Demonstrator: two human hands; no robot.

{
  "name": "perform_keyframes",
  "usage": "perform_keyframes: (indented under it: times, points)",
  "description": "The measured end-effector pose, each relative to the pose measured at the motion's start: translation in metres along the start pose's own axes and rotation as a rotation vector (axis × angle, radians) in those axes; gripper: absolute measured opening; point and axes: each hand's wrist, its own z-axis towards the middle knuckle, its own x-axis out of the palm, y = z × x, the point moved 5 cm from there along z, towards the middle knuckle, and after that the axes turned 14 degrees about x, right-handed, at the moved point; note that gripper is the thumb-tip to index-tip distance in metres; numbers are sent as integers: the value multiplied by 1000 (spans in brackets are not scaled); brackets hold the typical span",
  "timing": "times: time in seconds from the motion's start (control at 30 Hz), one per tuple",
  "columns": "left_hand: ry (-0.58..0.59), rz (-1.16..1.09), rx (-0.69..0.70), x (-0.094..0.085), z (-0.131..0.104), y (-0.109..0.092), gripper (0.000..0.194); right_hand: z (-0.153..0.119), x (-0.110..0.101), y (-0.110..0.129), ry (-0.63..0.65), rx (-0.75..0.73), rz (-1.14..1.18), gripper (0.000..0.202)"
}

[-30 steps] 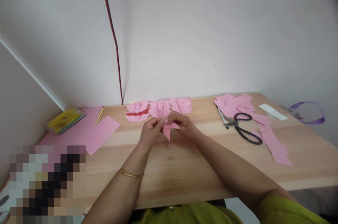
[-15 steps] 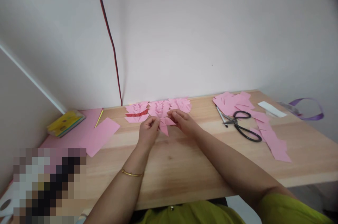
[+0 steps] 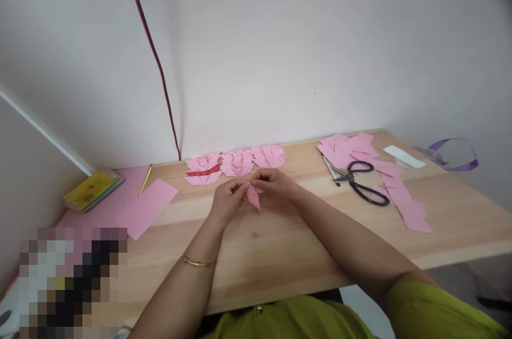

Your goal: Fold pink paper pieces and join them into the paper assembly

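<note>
A small piece of folded pink paper [image 3: 253, 199] is pinched between both hands above the table, its pointed end hanging down. My left hand [image 3: 229, 199] grips its left side with thumb and finger. From the right, my right hand [image 3: 276, 184] closes on its upper part, so much of the paper is hidden behind fingers. Just beyond the hands lie several folded pink paper pieces in a row: a left group [image 3: 204, 167] with a red strip across it, a middle group [image 3: 237, 162] and a right group [image 3: 269, 155].
Black-handled scissors [image 3: 370, 193] and a pen [image 3: 330, 168] lie beside pink paper scraps [image 3: 408, 206] on the right, near a white strip [image 3: 404, 156] and purple strap [image 3: 472, 155]. Leftward are pink sheets [image 3: 150, 208], a yellow pencil [image 3: 145, 180] and a yellow pack [image 3: 94, 190].
My right hand has moved left and now pinches the folded paper together with the left hand; before, it was just apart at the right. The view has shifted slightly.
</note>
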Motion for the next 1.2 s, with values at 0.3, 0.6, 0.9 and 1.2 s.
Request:
perform_keyframes:
  times: [0.3,0.6,0.9,1.2]
  points:
    - [-259,-227,-47,-5,0,7,18,-3,2,7,-32,65,121,32]
    - [-316,-622,-152,15,-6,14,20,-5,4,7,-188,45,143,27]
    - [-90,-513,-214,23,-10,15,22,-5,-7,12,-164,-35,178,26]
    - [-137,-533,-213,23,-10,19,23,-6,-5,14,-131,-36,74,24]
